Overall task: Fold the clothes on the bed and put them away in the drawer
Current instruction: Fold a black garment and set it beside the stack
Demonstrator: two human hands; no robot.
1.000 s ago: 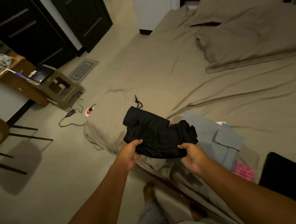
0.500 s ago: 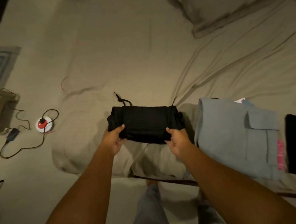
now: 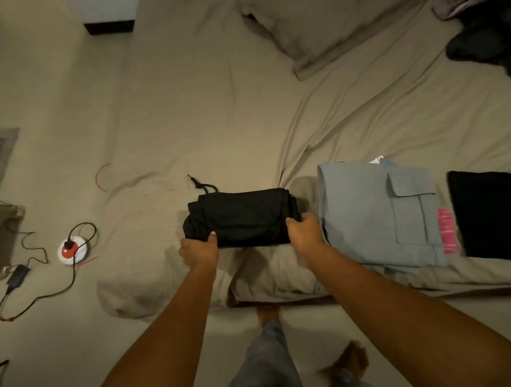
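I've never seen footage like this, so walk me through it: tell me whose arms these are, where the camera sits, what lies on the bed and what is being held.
There is no machine: these are a person's two bare arms. The view comes from a wide-angle camera worn on the head, looking down. The left hand and the right hand each pinch the near edge of a folded black garment, which lies on the bed's tan sheet. To its right lie a folded grey-blue garment with a flap pocket, then a dark folded piece; something pink shows between them. A pillow lies farther back, and a dark heap of clothes at the far right. On the floor to the left sits a white and red socket.
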